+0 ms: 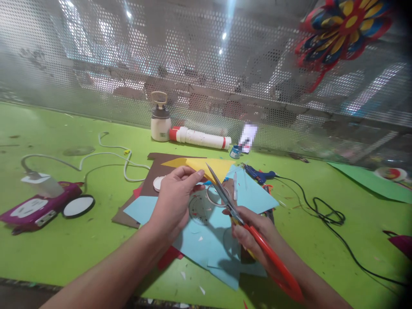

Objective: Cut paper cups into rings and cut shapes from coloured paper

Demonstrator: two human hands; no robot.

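Note:
My left hand [174,199] pinches a piece of yellow paper [214,168] between thumb and fingers, above the pile on the table. My right hand [252,231] grips scissors [272,257] with red handles, their blades pointing up and left at the paper's near edge. Whether the blades are parted on the paper is hard to tell. Under both hands lie light blue paper sheets [196,242] over brown paper [157,165]. A clear round disc with markings [198,210] and a ring-shaped object [212,195] rest between the hands.
A purple power strip [61,201] with a white plug and cable is at left. Behind the pile stand a spray bottle [161,124], a white tube [204,138] and a small blue jar [235,151]. A blue glue gun [257,174] trails a black cord rightward. Green paper [363,180] lies far right.

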